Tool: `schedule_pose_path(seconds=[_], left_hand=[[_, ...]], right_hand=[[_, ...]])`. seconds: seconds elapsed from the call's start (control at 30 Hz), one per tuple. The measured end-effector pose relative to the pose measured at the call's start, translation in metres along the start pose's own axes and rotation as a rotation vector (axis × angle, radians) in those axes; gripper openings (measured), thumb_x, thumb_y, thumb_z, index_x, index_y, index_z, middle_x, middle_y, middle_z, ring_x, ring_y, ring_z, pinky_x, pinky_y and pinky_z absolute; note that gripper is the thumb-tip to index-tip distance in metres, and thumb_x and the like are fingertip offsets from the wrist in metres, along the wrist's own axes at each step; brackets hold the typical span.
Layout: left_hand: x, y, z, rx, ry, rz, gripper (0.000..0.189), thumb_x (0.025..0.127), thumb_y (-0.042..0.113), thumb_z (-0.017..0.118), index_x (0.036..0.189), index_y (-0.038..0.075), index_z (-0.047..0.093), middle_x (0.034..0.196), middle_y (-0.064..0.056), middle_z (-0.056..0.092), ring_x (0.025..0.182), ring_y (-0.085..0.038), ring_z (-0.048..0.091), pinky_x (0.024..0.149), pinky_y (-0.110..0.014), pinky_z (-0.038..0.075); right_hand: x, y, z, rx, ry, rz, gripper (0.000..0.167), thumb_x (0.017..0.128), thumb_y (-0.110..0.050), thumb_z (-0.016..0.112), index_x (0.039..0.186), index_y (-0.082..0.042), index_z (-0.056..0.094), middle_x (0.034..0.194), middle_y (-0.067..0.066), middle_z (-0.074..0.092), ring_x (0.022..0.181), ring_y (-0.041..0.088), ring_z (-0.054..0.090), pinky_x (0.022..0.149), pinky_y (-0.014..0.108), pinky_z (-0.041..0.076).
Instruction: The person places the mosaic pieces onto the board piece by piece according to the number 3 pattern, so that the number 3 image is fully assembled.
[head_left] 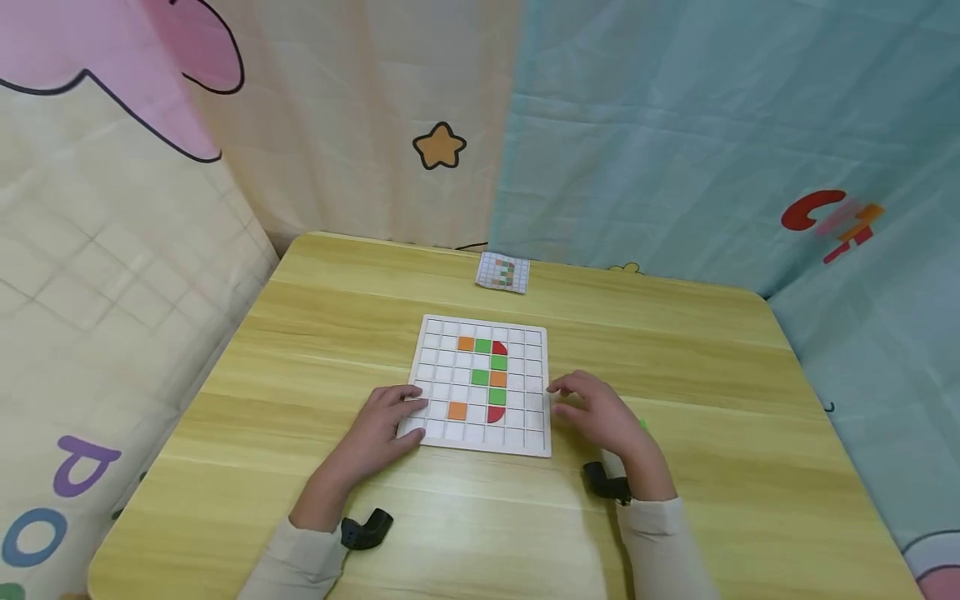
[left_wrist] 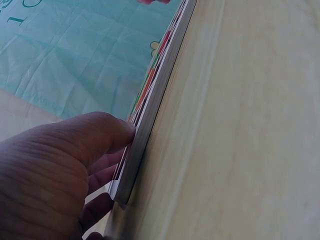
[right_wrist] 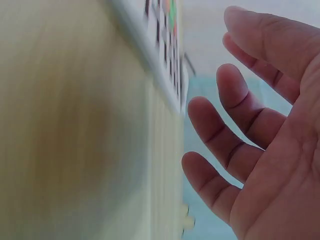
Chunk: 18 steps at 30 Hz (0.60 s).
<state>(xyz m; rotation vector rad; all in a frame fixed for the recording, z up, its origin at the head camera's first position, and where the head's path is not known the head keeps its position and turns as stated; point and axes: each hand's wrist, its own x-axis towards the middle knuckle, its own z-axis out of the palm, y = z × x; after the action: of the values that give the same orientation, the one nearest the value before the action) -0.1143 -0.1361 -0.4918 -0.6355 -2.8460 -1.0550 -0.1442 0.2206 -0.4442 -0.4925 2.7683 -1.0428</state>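
Observation:
A white grid board (head_left: 446, 433) lies flat on the table, bearing several orange and green squares and two red quarter-round pieces, one red piece (head_left: 496, 414) near its front. At the board's left edge my left hand (head_left: 382, 425) rests with fingertips and thumb on the margin. The left wrist view shows that thumb (left_wrist: 107, 131) against the board's edge (left_wrist: 150, 110). Just off the right edge hovers my right hand (head_left: 600, 412), holding nothing. Its fingers (right_wrist: 215, 132) are spread and loosely bent in the right wrist view.
Behind the board lies a small printed card (head_left: 502, 273) with a grid of coloured shapes. A bit of green (head_left: 643, 425) shows beside the right wrist, mostly hidden. The wooden table (head_left: 712, 350) backs onto patterned curtains (head_left: 637, 167).

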Motion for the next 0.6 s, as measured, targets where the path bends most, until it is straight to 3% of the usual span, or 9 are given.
schedule_pose_path(seconds=[0.27,0.6], left_hand=[[0.000,0.002,0.000,-0.011,-0.012,-0.016,0.043,0.086,0.017,0.075,0.126,0.001,0.067,0.136,-0.011,0.056,0.127,-0.034,0.042,0.105,-0.050,0.037],[0.000,0.001,-0.001,-0.019,-0.013,-0.021,0.044,0.087,0.017,0.075,0.126,0.001,0.067,0.137,-0.010,0.055,0.128,-0.033,0.041,0.105,-0.050,0.037]], right_hand=[[-0.040,0.038,-0.030,-0.012,0.089,0.046,0.027,0.094,-0.010,0.068,0.120,-0.002,0.065,0.116,0.013,0.063,0.111,0.034,0.057,0.096,0.057,0.042],[-0.064,0.058,-0.052,-0.035,0.139,0.127,0.034,0.097,-0.018,0.066,0.126,0.000,0.061,0.122,0.019,0.059,0.115,0.039,0.054,0.098,0.063,0.038]])
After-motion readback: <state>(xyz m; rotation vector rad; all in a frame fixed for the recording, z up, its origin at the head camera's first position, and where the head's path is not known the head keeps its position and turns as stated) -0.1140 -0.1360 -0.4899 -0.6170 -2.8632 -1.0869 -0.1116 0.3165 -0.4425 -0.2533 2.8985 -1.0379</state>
